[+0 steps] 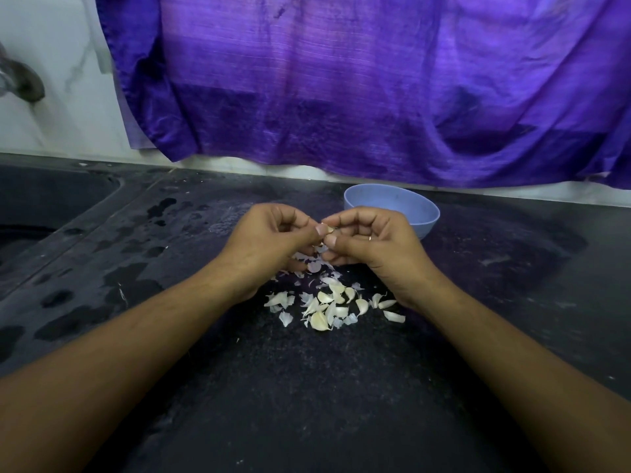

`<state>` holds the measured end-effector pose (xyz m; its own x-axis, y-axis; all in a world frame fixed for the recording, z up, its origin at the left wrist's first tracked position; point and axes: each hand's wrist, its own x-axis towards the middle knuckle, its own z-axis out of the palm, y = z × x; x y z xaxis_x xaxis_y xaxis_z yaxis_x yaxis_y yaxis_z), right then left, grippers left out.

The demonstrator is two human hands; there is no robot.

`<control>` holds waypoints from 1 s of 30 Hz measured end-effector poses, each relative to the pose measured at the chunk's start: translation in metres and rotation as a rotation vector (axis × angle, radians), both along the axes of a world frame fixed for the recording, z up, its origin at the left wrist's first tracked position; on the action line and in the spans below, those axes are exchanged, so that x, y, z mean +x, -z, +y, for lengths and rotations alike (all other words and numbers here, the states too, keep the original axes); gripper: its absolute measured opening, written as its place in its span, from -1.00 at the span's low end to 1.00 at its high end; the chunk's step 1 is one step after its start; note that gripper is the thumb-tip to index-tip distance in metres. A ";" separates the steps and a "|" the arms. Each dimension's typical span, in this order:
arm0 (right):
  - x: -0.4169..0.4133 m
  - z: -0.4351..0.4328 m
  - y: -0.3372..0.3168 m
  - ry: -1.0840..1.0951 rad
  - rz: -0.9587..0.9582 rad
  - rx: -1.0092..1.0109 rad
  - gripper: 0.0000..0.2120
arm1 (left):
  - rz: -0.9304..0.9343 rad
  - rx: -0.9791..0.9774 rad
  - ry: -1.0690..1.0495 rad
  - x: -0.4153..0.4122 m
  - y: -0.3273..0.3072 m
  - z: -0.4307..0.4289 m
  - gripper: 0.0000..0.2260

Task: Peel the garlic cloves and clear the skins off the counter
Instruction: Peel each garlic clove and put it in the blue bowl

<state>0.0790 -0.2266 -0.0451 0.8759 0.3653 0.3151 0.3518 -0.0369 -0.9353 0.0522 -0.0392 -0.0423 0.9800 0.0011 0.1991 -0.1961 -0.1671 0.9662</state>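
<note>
Left hand point(273, 233) and right hand point(368, 237) pinch one garlic clove point(330, 230) (fingertips curled) above scattered skins point(327, 302), beside bowl point(392, 206).

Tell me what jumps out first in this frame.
The purple cloth hanging across the back wall dominates. At centre, left hand and right hand pinch one garlic clove above a pile of cloves and skins on the dark counter; a blue bowl sits just behind the right hand.
</note>
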 end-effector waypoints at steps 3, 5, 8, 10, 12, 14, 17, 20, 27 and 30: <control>0.001 -0.001 0.000 0.019 -0.067 -0.049 -0.81 | 0.032 -0.039 0.003 0.001 -0.001 0.001 -0.87; 0.002 -0.002 0.000 0.025 -0.095 -0.066 -0.83 | 0.068 -0.071 0.028 0.001 -0.002 0.002 -0.87; 0.004 -0.005 -0.001 0.029 -0.144 -0.115 -0.85 | 0.119 -0.088 0.062 0.001 -0.003 0.002 -0.84; 0.003 -0.005 0.000 0.039 -0.186 -0.176 -0.85 | 0.156 -0.093 0.064 0.001 -0.003 0.002 -0.86; 0.002 -0.005 0.000 0.049 -0.182 -0.195 -0.83 | 0.185 -0.109 0.069 0.001 -0.003 0.000 -0.89; 0.001 -0.006 -0.001 0.063 -0.181 -0.198 -0.82 | 0.196 -0.118 0.073 0.000 -0.003 -0.001 -0.90; 0.001 -0.005 -0.001 0.091 -0.215 -0.217 -0.83 | 0.197 -0.122 0.064 0.000 -0.002 -0.003 -0.89; 0.001 -0.005 0.000 0.107 -0.229 -0.232 -0.85 | 0.187 -0.101 0.050 0.000 -0.001 -0.004 -0.88; 0.001 -0.003 0.002 0.044 -0.159 -0.131 -0.84 | 0.170 -0.057 0.028 0.000 -0.002 -0.003 -0.87; 0.001 -0.001 0.001 0.025 -0.115 -0.066 -0.85 | 0.164 -0.050 0.039 0.000 -0.003 -0.006 -0.88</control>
